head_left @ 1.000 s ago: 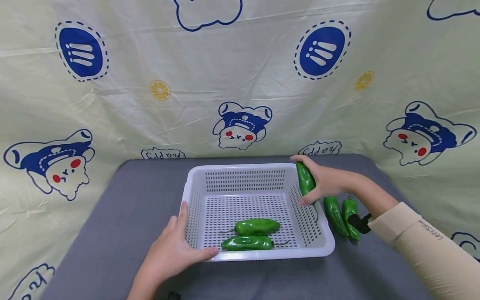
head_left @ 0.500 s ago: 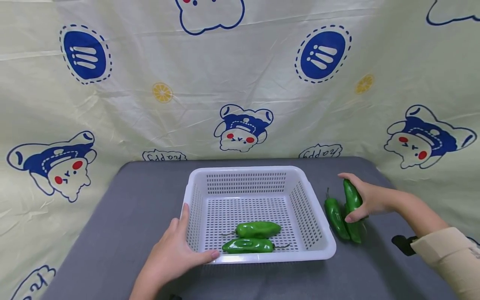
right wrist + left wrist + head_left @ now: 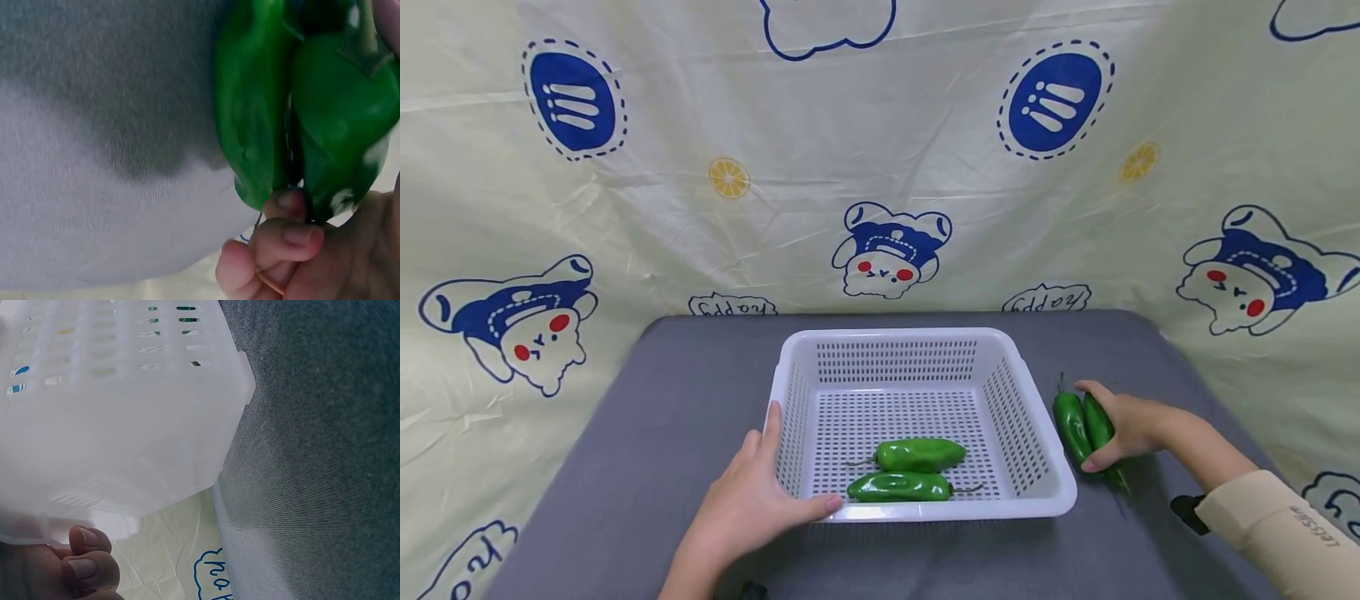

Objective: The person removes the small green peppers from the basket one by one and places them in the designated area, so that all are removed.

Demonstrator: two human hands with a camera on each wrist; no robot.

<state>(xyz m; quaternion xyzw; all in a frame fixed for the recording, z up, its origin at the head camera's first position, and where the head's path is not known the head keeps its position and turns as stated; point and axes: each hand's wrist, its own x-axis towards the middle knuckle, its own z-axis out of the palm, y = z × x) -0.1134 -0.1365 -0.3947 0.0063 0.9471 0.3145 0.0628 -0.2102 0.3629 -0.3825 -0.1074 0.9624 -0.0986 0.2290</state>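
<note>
A white plastic basket (image 3: 897, 508) with slotted walls stands on the grey table; two green chili peppers (image 3: 920, 455) lie inside near its front. My left hand (image 3: 745, 492) grips the basket's front left corner, thumb over the front rim and fingers along the left side. In the left wrist view, bent fingertips (image 3: 87, 559) show beneath the rim. Right of the basket, my right hand (image 3: 1131, 427) holds a green chili pepper (image 3: 1097, 421) low among others. One more chili pepper (image 3: 1071, 427) lies close on its left. A tip below the hand may belong to another, mostly hidden.
The grey table (image 3: 700, 392) extends on both sides of the basket. A pale printed curtain (image 3: 880, 158) hangs behind the table and along its sides. A dark wrist strap part (image 3: 1189, 513) sticks out by the right sleeve.
My right hand has carried a chili pepper from above the basket's right rim outward, then down onto the chili peppers on the table. The left hand keeps its grip on the basket.
</note>
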